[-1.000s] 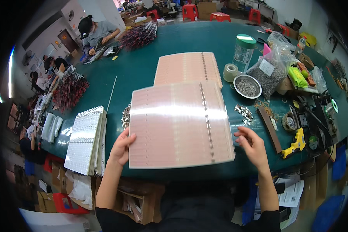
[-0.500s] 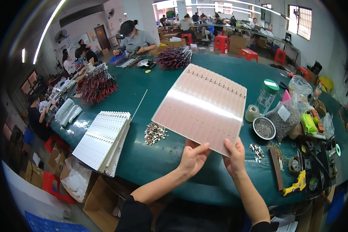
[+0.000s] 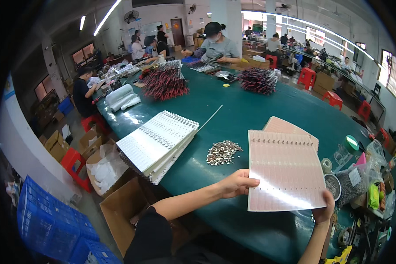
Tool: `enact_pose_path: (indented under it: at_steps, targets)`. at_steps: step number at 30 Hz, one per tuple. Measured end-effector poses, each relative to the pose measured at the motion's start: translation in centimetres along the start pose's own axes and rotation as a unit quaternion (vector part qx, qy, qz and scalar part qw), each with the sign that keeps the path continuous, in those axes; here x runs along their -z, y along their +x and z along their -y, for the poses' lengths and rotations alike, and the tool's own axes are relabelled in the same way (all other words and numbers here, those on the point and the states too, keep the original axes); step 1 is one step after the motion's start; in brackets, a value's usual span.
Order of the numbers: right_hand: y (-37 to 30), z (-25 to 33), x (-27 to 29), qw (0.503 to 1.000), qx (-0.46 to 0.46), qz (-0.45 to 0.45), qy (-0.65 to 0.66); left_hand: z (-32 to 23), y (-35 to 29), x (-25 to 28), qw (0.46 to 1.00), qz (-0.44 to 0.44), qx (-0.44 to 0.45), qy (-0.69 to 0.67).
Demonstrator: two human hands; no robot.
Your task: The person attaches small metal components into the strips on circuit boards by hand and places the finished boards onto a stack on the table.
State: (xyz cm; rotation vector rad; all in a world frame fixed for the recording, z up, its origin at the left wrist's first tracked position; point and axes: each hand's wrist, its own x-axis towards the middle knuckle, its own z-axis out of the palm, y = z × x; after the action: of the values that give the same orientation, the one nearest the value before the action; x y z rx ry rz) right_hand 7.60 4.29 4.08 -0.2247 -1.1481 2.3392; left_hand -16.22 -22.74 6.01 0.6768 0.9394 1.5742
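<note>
Before me I hold up a pinkish ridged panel [image 3: 286,171], with a row of small holes or studs near its upper edge and glare across its lower part. My left hand [image 3: 236,184] pinches its left edge, thumb on the front. At the lower right corner, my right hand [image 3: 324,207] grips it, fingers partly hidden behind. A second pinkish panel [image 3: 295,126] shows behind the held one, largely covered by it. Left of the panels lies a heap of small shiny metal pieces [image 3: 223,152]. Farther left sits a stack of white ridged panels [image 3: 160,138].
On the green table [image 3: 211,94] stand bundles of dark red-tipped rods [image 3: 165,81]. A steel bowl [image 3: 332,187], a bag of grey small parts [image 3: 355,182] and a green-lidded jar [image 3: 348,147] crowd the right side. A cardboard box [image 3: 123,202] is below the left edge. A co-worker [image 3: 218,48] sits opposite.
My view has turned left. The held panel has gone from slanting away to facing me more squarely; my left hand has shifted from its near edge to its left edge. A second panel now shows behind.
</note>
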Motion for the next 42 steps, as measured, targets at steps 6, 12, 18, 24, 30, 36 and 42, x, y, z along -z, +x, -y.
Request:
enact_pose_path:
  at_steps: [6, 12, 18, 24, 30, 36, 42]
  targets:
    - [0.2, -2.5, 1.6, 0.976, 0.0, 0.029, 0.217, -0.4, 5.7, -1.2, 0.993, -0.055, -0.046, -0.093]
    - [0.5, -4.4, 0.6, 0.993, -0.019, -0.014, 0.119, 2.4, 16.5, -1.9, 0.969, -0.082, -0.056, -0.226]
    - [-0.4, -4.2, 0.6, 0.995, -0.014, -0.041, 0.087, 6.6, 23.0, -4.1, 0.947, -0.141, -0.074, -0.28]
    - [-0.7, -4.1, -0.2, 0.996, -0.009, -0.04, 0.08, 7.2, 24.9, -5.6, 0.925, -0.237, -0.061, -0.289]
    - [-0.6, -4.2, -0.2, 0.996, -0.004, -0.046, 0.076, 7.5, 25.1, -6.1, 0.927, -0.243, -0.064, -0.278]
    - [-0.4, -4.3, 0.1, 0.996, 0.001, -0.053, 0.074, 6.5, 24.0, -5.8, 0.943, -0.19, -0.045, -0.269]
    - [-0.4, -4.2, 0.2, 0.996, -0.001, -0.058, 0.061, 4.0, 22.8, -4.7, 0.96, -0.076, 0.169, -0.21]
